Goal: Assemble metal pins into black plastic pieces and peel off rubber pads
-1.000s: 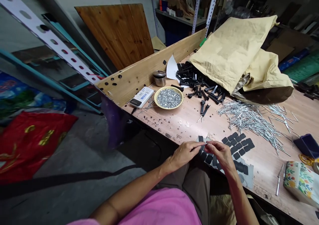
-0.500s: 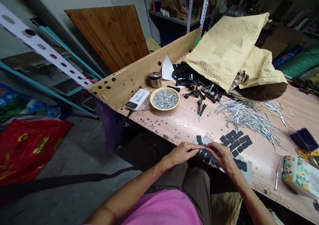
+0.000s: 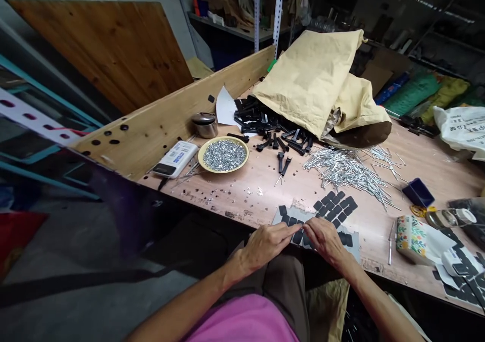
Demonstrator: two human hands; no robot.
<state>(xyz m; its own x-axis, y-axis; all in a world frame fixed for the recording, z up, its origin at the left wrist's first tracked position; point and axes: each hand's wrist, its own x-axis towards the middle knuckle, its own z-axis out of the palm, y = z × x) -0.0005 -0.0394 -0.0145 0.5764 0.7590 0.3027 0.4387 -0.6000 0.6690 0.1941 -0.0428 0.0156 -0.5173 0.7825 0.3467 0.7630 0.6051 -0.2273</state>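
Over the front edge of the table, my left hand (image 3: 266, 242) and my right hand (image 3: 323, 237) meet at the fingertips. Both are closed in a pinch, and whatever lies between the fingers is too small or too hidden to name. Beneath them is a grey sheet (image 3: 302, 213) bearing rows of black rounded pads, partly covered by the hands. Several more black pads (image 3: 335, 208) lie just beyond my right hand. Farther off, a black part with a thin metal pin (image 3: 281, 163) rests beside a similar one.
A yellow bowl (image 3: 200, 160) holds small metal pieces, near a white device (image 3: 178, 156) and a lidded metal pot (image 3: 205, 128). A paper sack (image 3: 308, 79) stands behind black parts (image 3: 261, 117) and metal rods (image 3: 348, 173). At right are a blue bin (image 3: 418, 192) and a tissue pack (image 3: 411, 238).
The view has turned to the right, so the table's contents appear farther left. My hands stay together at the fingertips; a thin sliver seen between them earlier is now hidden.
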